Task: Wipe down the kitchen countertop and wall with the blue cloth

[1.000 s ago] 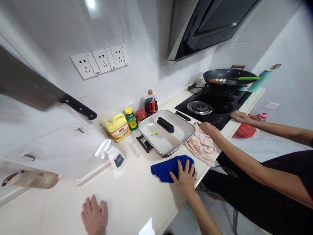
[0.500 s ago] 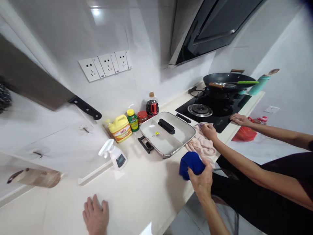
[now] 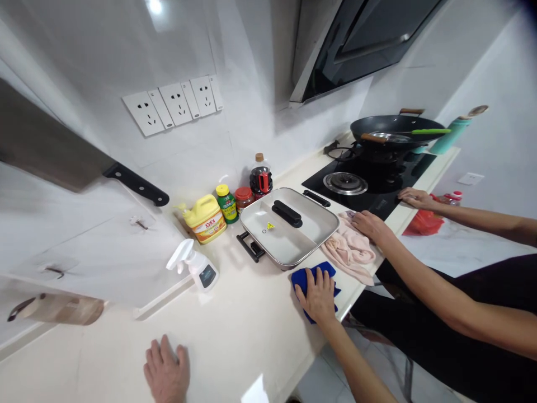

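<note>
My left hand (image 3: 166,370) lies flat on the pale counter (image 3: 226,330) with its fingers apart and nothing in it. On the right, near the counter's front edge, my right hand (image 3: 319,298) grips a folded blue cloth (image 3: 308,276) from above and presses it against the surface. Its fingers curve over the cloth, hiding part of it. Just beyond the cloth stands a rectangular electric pan (image 3: 289,260) with a glass lid (image 3: 302,238) on. A white spray bottle (image 3: 201,270) stands between my left hand and the wall.
A co-worker's hand (image 3: 369,225) rests on a pink towel (image 3: 350,252) beside the pan; their other hand (image 3: 415,197) touches the cooktop's edge (image 3: 390,204). A wok (image 3: 398,126) sits at the back. A yellow detergent jug (image 3: 206,221) and several bottles line the wall. A cleaver (image 3: 138,183) hangs left.
My right hand has come down and left, laying the blue cloth from a raised bunch onto the counter. My left hand stays in place. The co-worker's hand still rests on the pink towel.
</note>
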Demonstrator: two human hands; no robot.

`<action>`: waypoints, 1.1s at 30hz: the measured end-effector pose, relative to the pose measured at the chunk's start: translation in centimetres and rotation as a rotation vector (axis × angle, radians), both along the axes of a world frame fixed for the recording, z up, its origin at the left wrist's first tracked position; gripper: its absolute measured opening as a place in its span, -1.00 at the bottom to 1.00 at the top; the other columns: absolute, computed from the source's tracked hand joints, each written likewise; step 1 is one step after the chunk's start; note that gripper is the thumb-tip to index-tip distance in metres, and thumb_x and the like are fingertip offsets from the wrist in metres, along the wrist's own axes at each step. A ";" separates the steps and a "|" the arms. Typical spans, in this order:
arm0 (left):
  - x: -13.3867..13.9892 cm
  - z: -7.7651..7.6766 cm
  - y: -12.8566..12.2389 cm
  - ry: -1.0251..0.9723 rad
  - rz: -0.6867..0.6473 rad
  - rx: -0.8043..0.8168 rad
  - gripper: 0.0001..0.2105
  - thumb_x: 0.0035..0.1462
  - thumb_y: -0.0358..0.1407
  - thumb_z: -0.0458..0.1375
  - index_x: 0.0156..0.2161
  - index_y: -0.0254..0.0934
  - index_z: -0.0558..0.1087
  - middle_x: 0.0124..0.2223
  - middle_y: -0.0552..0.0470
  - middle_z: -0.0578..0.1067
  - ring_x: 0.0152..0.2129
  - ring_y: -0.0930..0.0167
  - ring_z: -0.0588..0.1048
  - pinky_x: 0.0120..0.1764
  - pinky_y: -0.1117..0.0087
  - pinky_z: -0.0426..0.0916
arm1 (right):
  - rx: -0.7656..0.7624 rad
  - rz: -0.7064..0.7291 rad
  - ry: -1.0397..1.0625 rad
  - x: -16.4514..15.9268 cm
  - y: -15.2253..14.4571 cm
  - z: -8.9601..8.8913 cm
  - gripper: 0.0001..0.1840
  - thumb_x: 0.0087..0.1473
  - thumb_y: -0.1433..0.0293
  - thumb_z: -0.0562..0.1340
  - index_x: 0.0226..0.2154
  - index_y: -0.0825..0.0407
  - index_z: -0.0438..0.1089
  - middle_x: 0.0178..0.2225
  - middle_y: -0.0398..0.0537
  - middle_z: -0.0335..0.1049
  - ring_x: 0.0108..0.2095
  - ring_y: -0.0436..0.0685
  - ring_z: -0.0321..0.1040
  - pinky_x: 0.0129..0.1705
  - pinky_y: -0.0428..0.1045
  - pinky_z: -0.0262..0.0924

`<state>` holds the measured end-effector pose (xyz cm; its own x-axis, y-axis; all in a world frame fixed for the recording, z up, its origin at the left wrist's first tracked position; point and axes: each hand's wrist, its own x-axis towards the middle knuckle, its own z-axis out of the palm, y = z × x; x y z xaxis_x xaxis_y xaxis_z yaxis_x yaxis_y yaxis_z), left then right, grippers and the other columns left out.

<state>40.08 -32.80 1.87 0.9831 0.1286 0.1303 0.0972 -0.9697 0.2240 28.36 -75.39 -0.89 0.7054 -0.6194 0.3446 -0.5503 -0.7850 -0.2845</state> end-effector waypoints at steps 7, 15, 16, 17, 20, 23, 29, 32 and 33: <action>0.0 -0.7 0.5 0.002 -0.005 -0.001 -0.37 0.29 -0.08 -0.23 0.31 -0.46 0.17 0.41 -0.34 0.08 0.39 0.05 -0.05 0.36 -0.07 -0.09 | -0.072 0.224 -0.005 -0.8 5.9 -1.3 -0.33 0.25 0.17 0.07 0.31 0.15 0.07 0.30 0.33 0.08 0.36 0.53 -0.14 0.26 0.40 0.02; 0.0 -2.2 1.3 -0.050 -0.019 0.025 -0.37 0.30 -0.08 -0.25 0.31 -0.46 0.18 0.41 -0.34 0.09 0.38 0.05 -0.04 0.34 -0.11 -0.05 | 0.014 0.648 -0.014 5.2 11.0 -0.7 -0.39 0.29 0.25 0.06 0.33 0.05 0.06 0.32 0.08 0.12 0.35 0.33 -0.07 0.30 0.24 0.03; 0.0 -2.3 1.4 -0.059 -0.024 0.030 -0.37 0.30 -0.08 -0.25 0.31 -0.46 0.19 0.41 -0.34 0.10 0.38 0.05 -0.04 0.34 -0.10 -0.05 | 0.035 0.668 -0.028 7.0 11.1 -0.6 -0.40 0.29 0.25 0.05 0.33 0.05 0.07 0.31 0.08 0.14 0.35 0.32 -0.06 0.31 0.24 0.03; 0.0 -2.5 1.4 -0.071 -0.030 0.036 -0.37 0.30 -0.08 -0.25 0.30 -0.46 0.20 0.40 -0.34 0.11 0.38 0.05 -0.03 0.34 -0.10 -0.04 | 0.057 0.676 -0.044 8.9 11.1 -0.5 -0.41 0.29 0.26 0.04 0.32 0.06 0.09 0.30 0.09 0.16 0.35 0.31 -0.05 0.30 0.23 0.04; 0.0 -2.9 1.6 -0.124 -0.042 0.050 -0.38 0.30 -0.09 -0.24 0.28 -0.47 0.24 0.39 -0.33 0.15 0.38 0.06 -0.02 0.34 -0.08 -0.02 | 0.110 0.643 -0.083 14.5 11.1 -0.5 -0.44 0.29 0.27 0.02 0.29 0.08 0.12 0.26 0.13 0.21 0.33 0.33 -0.01 0.29 0.25 0.06; -0.1 -3.5 1.9 -0.168 -0.043 0.055 -0.41 0.30 -0.11 -0.21 0.28 -0.44 0.24 0.38 -0.29 0.16 0.38 0.10 -0.03 0.34 -0.05 -0.01 | 0.134 0.600 -0.110 19.4 11.1 -0.9 -0.44 0.30 0.30 -0.01 0.30 0.11 0.10 0.26 0.20 0.19 0.34 0.36 -0.05 0.29 0.27 0.04; -0.2 -5.0 2.9 -0.193 -0.046 0.039 -0.44 0.27 -0.16 -0.11 0.33 -0.31 0.18 0.41 -0.18 0.13 0.39 0.15 -0.03 0.34 -0.05 0.01 | 0.172 0.532 -0.147 26.6 10.3 -1.7 -0.42 0.28 0.27 0.00 0.30 0.10 0.07 0.30 0.22 0.10 0.37 0.36 -0.13 0.31 0.24 0.01; -0.2 -5.5 3.1 -0.222 -0.044 0.054 -0.45 0.28 -0.18 -0.11 0.34 -0.26 0.16 0.42 -0.15 0.12 0.39 0.16 -0.02 0.34 -0.06 0.03 | 0.207 0.448 -0.175 29.7 9.9 -1.7 -0.38 0.24 0.27 0.03 0.29 0.14 0.05 0.33 0.24 0.03 0.37 0.42 -0.19 0.36 0.30 -0.13; -0.2 -5.5 3.1 -0.225 -0.045 0.063 -0.45 0.28 -0.19 -0.11 0.34 -0.26 0.16 0.42 -0.15 0.13 0.39 0.16 -0.02 0.34 -0.06 0.04 | 0.223 0.414 -0.186 30.7 9.8 -1.6 -0.36 0.22 0.26 0.04 0.29 0.16 0.04 0.33 0.27 0.00 0.37 0.45 -0.21 0.36 0.32 -0.17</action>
